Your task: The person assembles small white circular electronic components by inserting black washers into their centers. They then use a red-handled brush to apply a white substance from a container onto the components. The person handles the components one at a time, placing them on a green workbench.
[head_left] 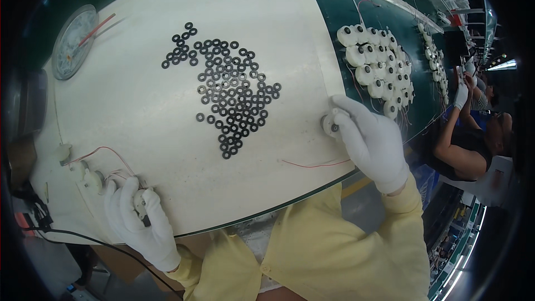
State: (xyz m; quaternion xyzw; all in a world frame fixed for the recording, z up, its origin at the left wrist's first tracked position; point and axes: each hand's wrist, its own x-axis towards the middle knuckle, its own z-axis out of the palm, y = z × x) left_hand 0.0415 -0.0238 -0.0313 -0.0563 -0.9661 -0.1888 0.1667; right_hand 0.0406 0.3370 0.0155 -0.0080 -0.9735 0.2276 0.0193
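My right hand (pixel 374 147), in a white glove, is closed on a small white wired motor (pixel 329 125) with a black centre, low over the right side of the white worktop. A red wire trails left from beneath that hand. At the lower left my left hand (pixel 142 226), also gloved, has its fingers closed round another small motor (pixel 140 203), partly hidden by them. Beside it lie further small motors (pixel 93 178) with red and white wires. Between my hands, farther back, many small black toothed rings (pixel 231 100) are spread flat in one loose patch.
A round clear dish (pixel 74 42) with a red stick stands at the far left. On the green surface at right, white motors with black centres (pixel 379 67) sit in packed rows, more beyond. A black cable (pixel 83 236) crosses the lower left. Another person (pixel 471 134) works at far right.
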